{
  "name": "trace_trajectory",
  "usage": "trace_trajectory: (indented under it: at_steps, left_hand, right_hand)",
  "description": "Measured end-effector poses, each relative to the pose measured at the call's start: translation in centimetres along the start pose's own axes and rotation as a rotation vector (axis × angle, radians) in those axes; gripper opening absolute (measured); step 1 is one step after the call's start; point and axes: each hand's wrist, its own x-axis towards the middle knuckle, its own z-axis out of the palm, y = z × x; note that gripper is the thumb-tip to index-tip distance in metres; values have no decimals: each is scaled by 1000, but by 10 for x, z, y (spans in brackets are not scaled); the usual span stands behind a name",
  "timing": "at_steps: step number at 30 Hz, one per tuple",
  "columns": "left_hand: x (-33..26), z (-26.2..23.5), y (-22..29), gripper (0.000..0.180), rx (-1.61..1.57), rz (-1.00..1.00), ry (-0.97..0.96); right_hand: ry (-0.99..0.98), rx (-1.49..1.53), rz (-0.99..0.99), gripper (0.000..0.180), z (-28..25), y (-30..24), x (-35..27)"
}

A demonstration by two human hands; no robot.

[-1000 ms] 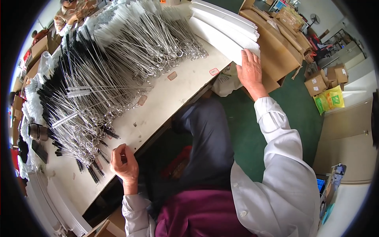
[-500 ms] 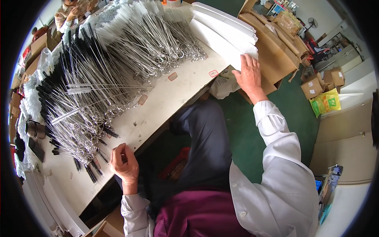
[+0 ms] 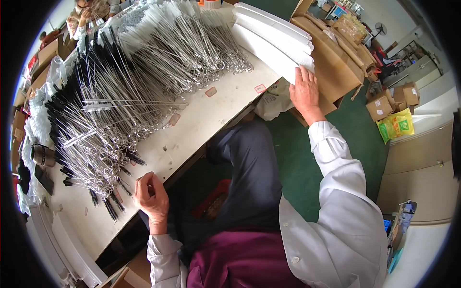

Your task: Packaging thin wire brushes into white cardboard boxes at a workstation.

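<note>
My left hand [image 3: 152, 198] rests at the table's front edge, its fingers curled in toward the thumb; I see nothing in it. Beside it lies a big heap of wire-handled brushes [image 3: 113, 158], with looped metal ends, some with black bristles. Farther back the heap continues with white-bristled brushes [image 3: 177, 53]. Two or three white brushes [image 3: 98, 105] lie crosswise on top. At the right, my right hand [image 3: 305, 93] lies with fingers stretched out on the near end of a stack of white sheets [image 3: 271, 36].
The pale table [image 3: 192, 113] runs diagonally, with small labels stuck on it. An open cardboard box [image 3: 336, 67] stands against its right end, a pale bag [image 3: 272, 103] beneath. Smaller boxes [image 3: 382, 105] and a yellow bag [image 3: 397, 125] sit on the green floor. A person [image 3: 86, 17] is at far left.
My right hand's thumb has drawn in closer to its fingers on the white sheets. My left hand has hardly moved.
</note>
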Motion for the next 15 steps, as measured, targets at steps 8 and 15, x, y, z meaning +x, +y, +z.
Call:
trace_trajectory:
  at_steps: [8,15]
  left_hand:
    - [0,3,1,7,4,17,4]
    - [-1,5,-2,8,-8,19,1]
  right_hand:
    - [16,98,68,59,-8,5,-1]
    - [-10,65,143,58,-18,9,2]
